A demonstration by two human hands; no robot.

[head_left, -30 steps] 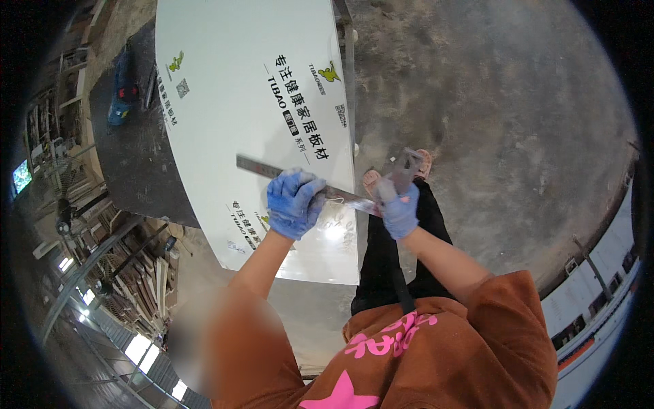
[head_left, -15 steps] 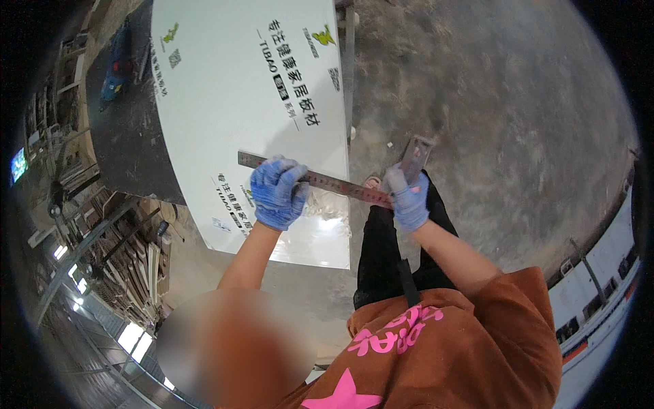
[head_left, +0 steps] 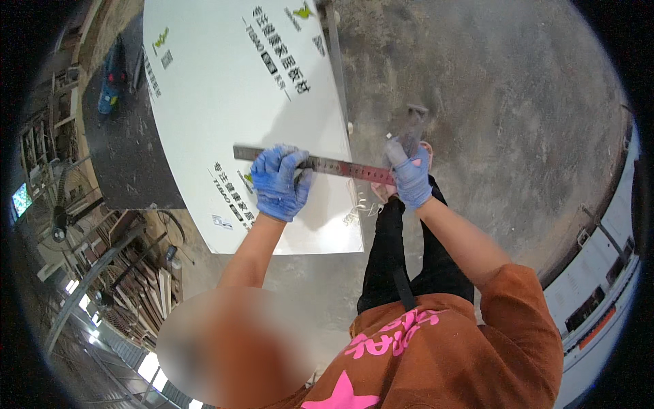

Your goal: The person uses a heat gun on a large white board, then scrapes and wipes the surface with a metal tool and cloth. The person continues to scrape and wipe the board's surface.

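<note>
A try square (head_left: 347,168), with a marked steel blade and a thick metal stock, spans both my hands above the near part of a white printed panel (head_left: 204,102). My left hand (head_left: 281,183), in a blue work glove, is closed around the blade close to its left end. Beyond the panel's right edge, my right hand (head_left: 410,176), in a matching glove, grips the corner of the square. The stock (head_left: 412,126) points away from me there, blurred by motion. My left palm hides part of the blade.
A dark tabletop (head_left: 122,157) lies left of the panel, carrying a blue power tool (head_left: 112,85). Pale string-like scraps (head_left: 361,208) hang by the panel's near right corner. Wood strips (head_left: 139,290) are stacked at lower left. Concrete floor (head_left: 504,123) extends to the right.
The square has turned slightly and its right end has moved up in view, with my right hand rising alongside. Pale scraps now show past the panel's edge. Both hands keep their hold.
</note>
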